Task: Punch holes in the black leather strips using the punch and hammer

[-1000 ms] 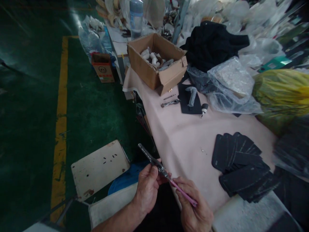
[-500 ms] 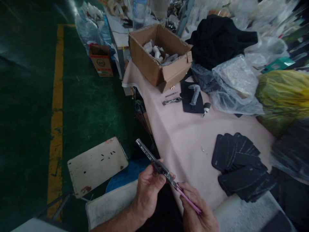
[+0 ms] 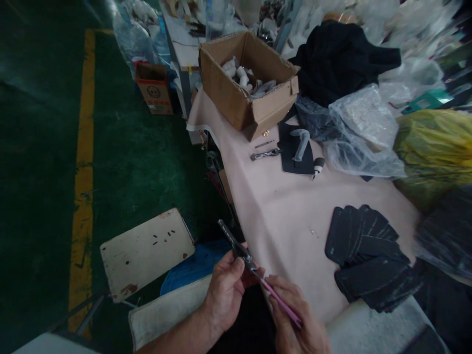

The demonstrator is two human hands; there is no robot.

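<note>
My left hand (image 3: 224,291) is closed around a slim dark strap-like piece with metal parts (image 3: 229,237), its far end pointing up and left. In my right hand (image 3: 300,314) is a thin pink-handled tool (image 3: 285,306), gripped between thumb and fingers. The tool's front end meets the near end of the dark piece by my left fingers; the exact contact is too blurred to tell. Both hands are above my lap at the table's near edge. A similar dark piece with metal fittings (image 3: 265,154) lies on the pink-covered table (image 3: 291,216).
A cardboard box (image 3: 224,98) of wrapped parts stands at the back of the table. Black flat panels (image 3: 363,246) lie fanned out at right. Plastic bags (image 3: 363,128) and a yellow bag (image 3: 438,142) are behind them. A worn white stool (image 3: 147,250) stands at left.
The dark piece has tilted and looks shorter, its far end shifting slightly right and down. My right hand and the pink-handled tool have moved slightly left. The camera view has shifted a little.
</note>
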